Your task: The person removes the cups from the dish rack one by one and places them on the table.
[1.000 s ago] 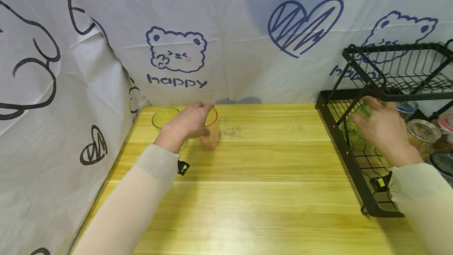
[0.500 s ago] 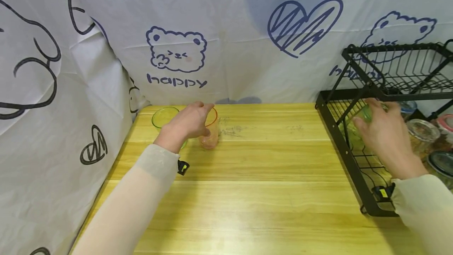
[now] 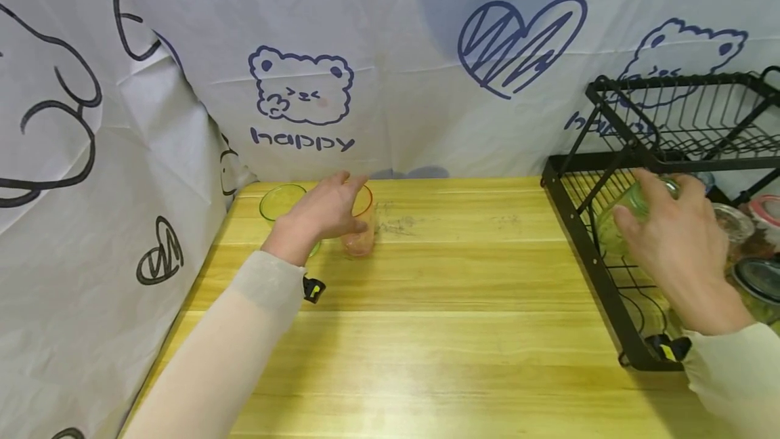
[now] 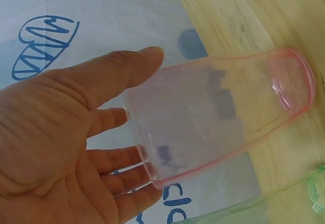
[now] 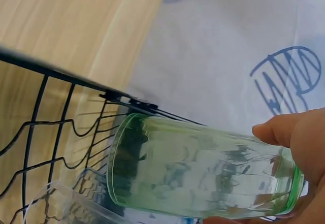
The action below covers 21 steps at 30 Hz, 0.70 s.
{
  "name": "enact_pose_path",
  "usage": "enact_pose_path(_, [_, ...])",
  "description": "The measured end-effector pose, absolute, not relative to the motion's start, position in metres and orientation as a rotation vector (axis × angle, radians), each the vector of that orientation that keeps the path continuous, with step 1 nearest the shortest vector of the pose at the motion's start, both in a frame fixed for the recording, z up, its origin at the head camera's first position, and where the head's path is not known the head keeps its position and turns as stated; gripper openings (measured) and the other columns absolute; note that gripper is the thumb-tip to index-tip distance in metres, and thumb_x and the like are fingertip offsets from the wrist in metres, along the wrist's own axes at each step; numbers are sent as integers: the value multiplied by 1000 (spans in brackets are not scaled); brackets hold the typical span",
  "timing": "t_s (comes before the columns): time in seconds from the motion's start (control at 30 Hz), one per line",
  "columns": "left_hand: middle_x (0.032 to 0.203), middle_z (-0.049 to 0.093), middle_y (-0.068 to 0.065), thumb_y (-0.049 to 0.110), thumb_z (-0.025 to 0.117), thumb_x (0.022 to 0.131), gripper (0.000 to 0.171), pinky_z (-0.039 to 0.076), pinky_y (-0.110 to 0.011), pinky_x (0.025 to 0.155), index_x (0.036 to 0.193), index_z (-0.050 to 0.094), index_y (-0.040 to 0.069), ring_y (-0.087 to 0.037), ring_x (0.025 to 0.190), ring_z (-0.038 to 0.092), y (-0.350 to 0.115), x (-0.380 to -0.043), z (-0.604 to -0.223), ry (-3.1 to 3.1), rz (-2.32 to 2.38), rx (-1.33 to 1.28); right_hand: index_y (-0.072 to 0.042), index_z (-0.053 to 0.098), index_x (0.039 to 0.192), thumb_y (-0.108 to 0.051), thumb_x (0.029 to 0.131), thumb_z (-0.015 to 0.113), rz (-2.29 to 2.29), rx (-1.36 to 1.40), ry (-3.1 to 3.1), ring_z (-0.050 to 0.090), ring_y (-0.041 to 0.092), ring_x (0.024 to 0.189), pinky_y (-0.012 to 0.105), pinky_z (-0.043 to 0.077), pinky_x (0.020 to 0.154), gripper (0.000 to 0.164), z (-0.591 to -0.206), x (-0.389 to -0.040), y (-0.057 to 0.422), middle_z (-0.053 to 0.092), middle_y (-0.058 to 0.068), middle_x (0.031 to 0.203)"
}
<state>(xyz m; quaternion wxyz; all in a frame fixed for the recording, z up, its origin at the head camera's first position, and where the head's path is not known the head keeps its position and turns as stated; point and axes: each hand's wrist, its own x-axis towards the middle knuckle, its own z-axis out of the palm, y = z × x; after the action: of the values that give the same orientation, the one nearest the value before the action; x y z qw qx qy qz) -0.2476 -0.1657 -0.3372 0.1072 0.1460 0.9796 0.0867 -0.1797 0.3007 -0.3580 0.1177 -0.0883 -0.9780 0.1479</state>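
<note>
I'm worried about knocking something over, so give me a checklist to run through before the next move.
1. Pink cup upright on the table: ok.
2. Left hand at the pink cup: ok, thumb and fingers at its rim; how firmly, cannot tell.
3. Green cup in the right hand: ok, held near one end.
4. Green cup upright: not ok, it is tilted.
5. Green cup outside the rack: not ok, it appears within the frame.
6. Green cup apart from the clear container: cannot tell.
</note>
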Motion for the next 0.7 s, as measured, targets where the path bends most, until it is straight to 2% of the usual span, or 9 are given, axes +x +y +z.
enact_pose_path(0.17, [172, 25, -23, 35, 78, 97, 90, 27, -60, 128, 168, 27, 16, -46, 157, 29, -162, -245, -334, 2920, 300, 447, -22, 28, 168, -41, 108, 54, 412, -278, -2803, 39, 68, 131, 88, 42, 81, 68, -357, -168, 296, 15, 37, 168])
enact_pose_path(0.3, [170, 29, -22, 35, 77, 97, 86, 30, -58, 127, 167, 31, 14, -44, 155, 32, -157, -242, -332, 2955, 340, 476, -21, 34, 165, -37, 107, 59, 386, -227, -2680, 43, 67, 132, 87, 43, 73, 66, -361, -157, 291, 22, 35, 167])
enact_pose_path(0.47, [168, 35, -20, 35, 77, 97, 82, 34, -57, 126, 165, 35, 15, -41, 153, 37, -150, -237, -330, 3009, 380, 522, -13, 50, 154, -25, 99, 72, 366, -38, -2428, 54, 67, 110, 78, 46, 56, 60, -365, -150, 283, 39, 38, 155])
enact_pose_path(0.7, [167, 36, -18, 33, 76, 98, 76, 37, -53, 125, 162, 40, 14, -38, 153, 38, -136, -231, -330, 3041, 420, 594, -10, 53, 150, -21, 96, 75, 508, 50, -2333, 52, 58, 82, 74, 44, 57, 59, -365, -148, 270, 41, 39, 151])
